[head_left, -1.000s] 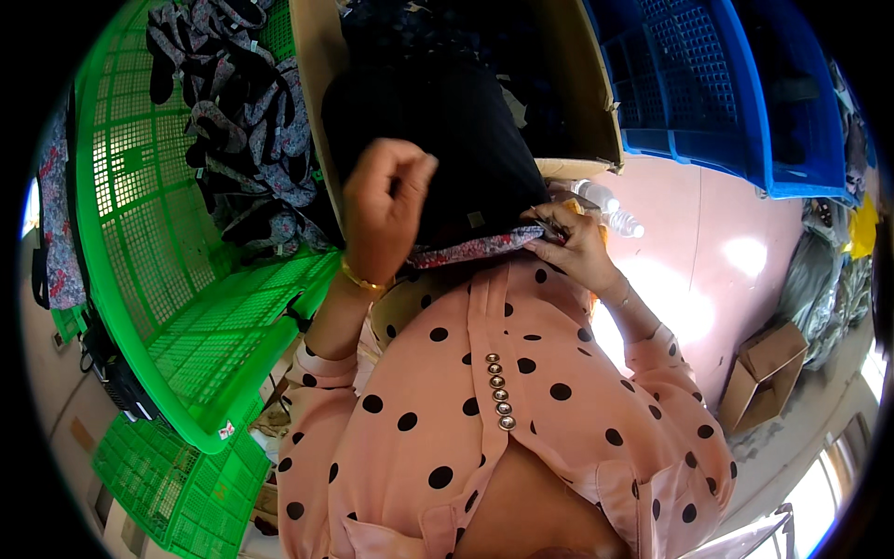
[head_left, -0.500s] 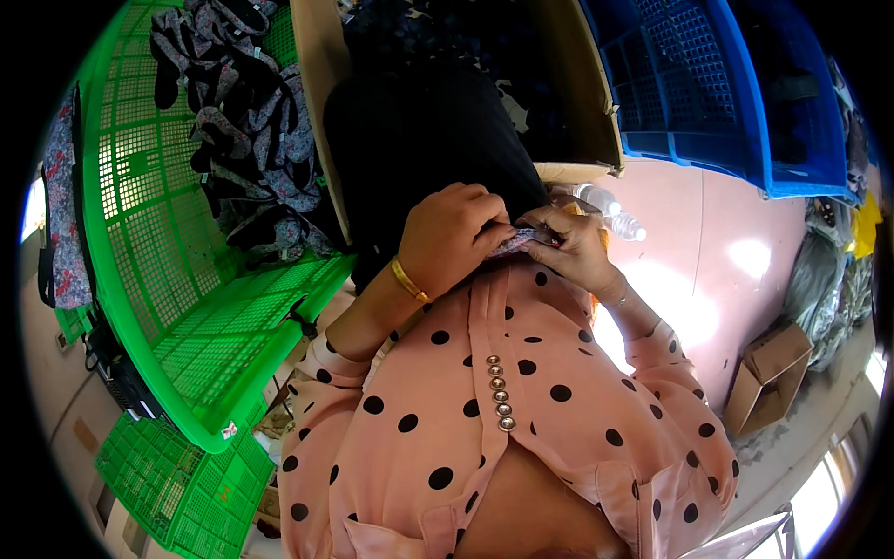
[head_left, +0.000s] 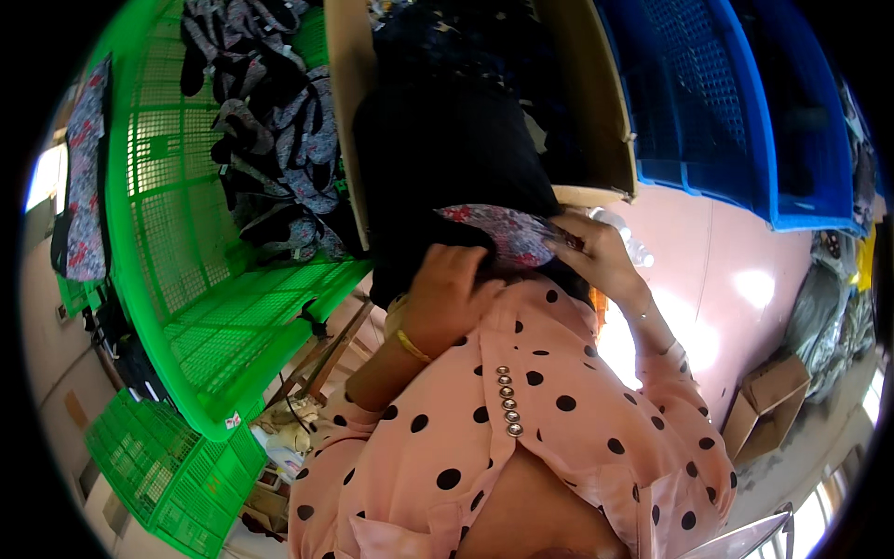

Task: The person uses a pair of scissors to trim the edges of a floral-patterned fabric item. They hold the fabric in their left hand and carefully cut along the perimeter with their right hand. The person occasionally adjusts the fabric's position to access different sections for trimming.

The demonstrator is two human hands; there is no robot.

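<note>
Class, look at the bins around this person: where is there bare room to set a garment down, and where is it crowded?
Bare mesh shows in the near end of the green crate, below its heap of dark printed clothes, and the blue crate looks bare inside. The cardboard box is crowded with dark fabric, where the left hand and right hand hold a dark garment.

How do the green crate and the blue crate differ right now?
The green crate sits on the person's left; the blue crate is at the upper right. The green crate holds a heap of dark patterned clothes; what shows of the blue crate's inside looks bare. The cardboard box stands between them. Both are plastic with lattice walls.
</note>
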